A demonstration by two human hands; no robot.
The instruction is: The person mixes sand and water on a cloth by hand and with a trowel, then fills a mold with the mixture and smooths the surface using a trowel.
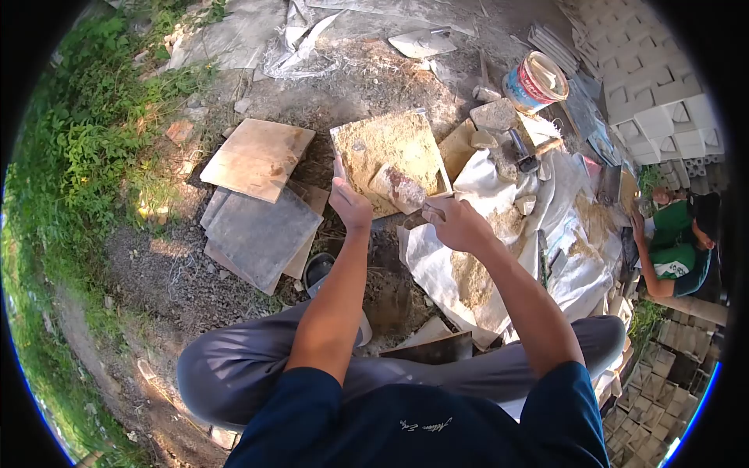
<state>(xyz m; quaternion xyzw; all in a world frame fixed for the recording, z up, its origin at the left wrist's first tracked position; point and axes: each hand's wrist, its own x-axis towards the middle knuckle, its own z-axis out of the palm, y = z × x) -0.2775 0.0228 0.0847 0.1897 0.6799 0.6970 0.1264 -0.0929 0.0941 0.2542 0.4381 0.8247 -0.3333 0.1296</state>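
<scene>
In front of me is a square mould (377,140) filled with sandy, tan material. My left hand (349,204) grips its left edge near the lower left corner, fingers closed around it. My right hand (455,221) is wrapped round the handle of a trowel (399,187), whose blade lies on the sandy surface near the mould's lower right corner. Left of my left hand, a stack of square boards rests on the ground, with a tan board (258,158) on top of a grey board (261,235).
A bucket (536,83) stands at the upper right, near stones and a hammer (524,153). White sacking (499,195) with sand spreads right of my right hand. Another person (680,246) sits at the far right, beside stacked pale blocks (663,86). Green plants (86,148) grow at left.
</scene>
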